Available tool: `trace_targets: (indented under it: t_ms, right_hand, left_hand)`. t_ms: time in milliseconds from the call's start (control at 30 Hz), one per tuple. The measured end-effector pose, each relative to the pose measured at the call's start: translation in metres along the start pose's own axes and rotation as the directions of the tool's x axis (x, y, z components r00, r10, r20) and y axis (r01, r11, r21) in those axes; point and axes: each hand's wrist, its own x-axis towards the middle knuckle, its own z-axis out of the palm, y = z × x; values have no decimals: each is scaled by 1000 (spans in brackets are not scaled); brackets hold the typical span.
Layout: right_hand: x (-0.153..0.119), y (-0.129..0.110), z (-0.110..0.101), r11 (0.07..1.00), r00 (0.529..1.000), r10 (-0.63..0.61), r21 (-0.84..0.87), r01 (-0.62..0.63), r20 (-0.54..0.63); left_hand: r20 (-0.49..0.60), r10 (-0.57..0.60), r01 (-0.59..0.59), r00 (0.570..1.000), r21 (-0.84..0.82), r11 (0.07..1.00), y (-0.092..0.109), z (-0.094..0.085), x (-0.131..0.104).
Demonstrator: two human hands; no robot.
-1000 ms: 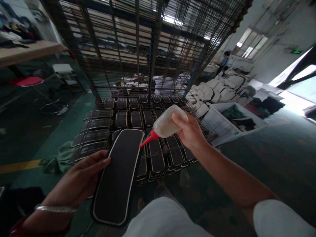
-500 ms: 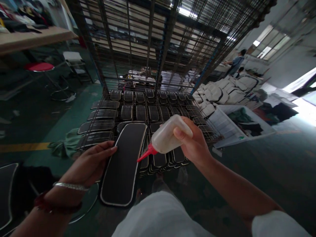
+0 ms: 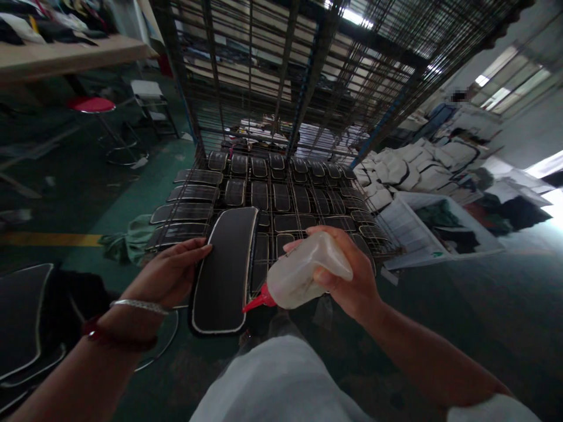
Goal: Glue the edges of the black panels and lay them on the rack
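A dark panel with rounded corners and a pale line along its edge (image 3: 226, 272) is held up at the centre left. My left hand (image 3: 176, 266) grips its left edge, fingers pressed together. Wrapped round a translucent squeeze bottle (image 3: 303, 272) is my right hand (image 3: 347, 275). The bottle's red nozzle (image 3: 259, 299) points down-left, its tip at the panel's lower right edge. Behind the panel, rows of similar dark pieces (image 3: 281, 197) lie on a wire rack.
The tall wire rack (image 3: 193, 117) stands ahead. A white bin (image 3: 404, 228) and piled white pieces (image 3: 409, 167) are at the right, a person (image 3: 440, 114) beyond. A red stool (image 3: 91, 105) and table (image 3: 88, 53) are left; more dark panels (image 3: 21, 316) lie lower left.
The nozzle tip has moved down along the panel's right edge, and my right hand is lower with the bottle. The panel's lower end sits higher in view. The rack and surroundings have shifted right.
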Motion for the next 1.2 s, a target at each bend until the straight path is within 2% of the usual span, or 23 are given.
trace_targets:
  t_ms: [133, 267, 433, 567, 667, 800, 933, 1033, 1200]
  right_hand:
    - [-3, -1, 1, 1000, 999, -19, 0, 19, -32]
    - [-7, 7, -1, 998, 991, -60, 2, 61, -123]
    - [-10, 21, -2, 991, 940, -127, -76, 108, -317]
    - [-15, 31, 0, 985, 903, -170, -98, 143, -393]
    - [-23, 40, 5, 985, 896, -172, -57, 163, -410]
    - [-36, 49, 14, 986, 918, -126, 52, 157, -375]
    - [-41, 47, 24, 983, 941, -114, 102, 154, -318]
    - [-37, 43, 24, 976, 950, -137, 124, 178, -279]
    - [-19, 43, 5, 969, 900, -224, 14, 247, -374]
  left_hand:
    - [-86, 9, -16, 996, -83, 996, -2, -5, 3]
    - [-198, -53, -2, 979, -264, 965, -7, -6, 2]
    - [-263, -93, -27, 960, -419, 908, -18, 1, -2]
    - [-289, -101, -58, 952, -493, 868, -25, 9, -5]
    - [-302, -99, -72, 948, -509, 858, -26, 14, -6]
    - [-317, -107, -82, 942, -528, 846, -27, 20, -6]
    - [-336, -113, -94, 935, -541, 836, -29, 21, -2]
    - [-355, -110, -111, 929, -549, 829, -32, 22, 2]
    - [-358, -131, -102, 924, -562, 821, -33, 20, 8]
